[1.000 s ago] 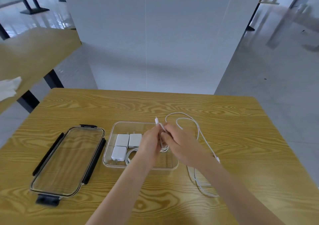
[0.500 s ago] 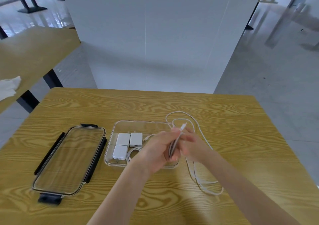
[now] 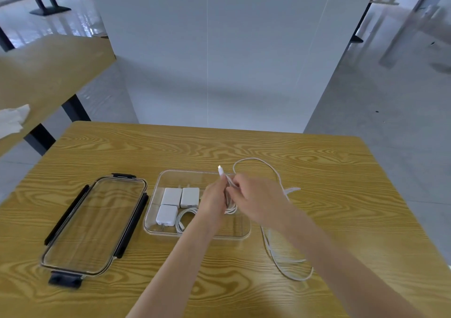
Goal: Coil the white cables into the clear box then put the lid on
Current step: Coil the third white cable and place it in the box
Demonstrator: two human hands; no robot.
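A clear box (image 3: pixel 156 222) stands in the middle of the wooden table (image 3: pixel 317 171). Inside it lie three white chargers (image 3: pixel 172 197) and a coiled white cable (image 3: pixel 186 216). Over the box, my left hand (image 3: pixel 214 200) grips a small bundle of a second white cable (image 3: pixel 288 269), with the plug end sticking up above my fingers. My right hand (image 3: pixel 258 200) pinches the same cable beside the left hand. The rest of that cable trails in loose loops on the table to the right of the box. The clear lid (image 3: pixel 95 225) with black clips lies left of the box.
A white partition (image 3: pixel 219 49) stands behind the table's far edge. Another wooden table (image 3: pixel 48 73) with a white cloth (image 3: pixel 12 120) is at the left. Grey floor lies to the right.
The plug end has swung from pointing right to pointing up and left. My hands have shifted slightly toward the far side of the box, winding more cable into the bundle; the loops on the table have shifted.
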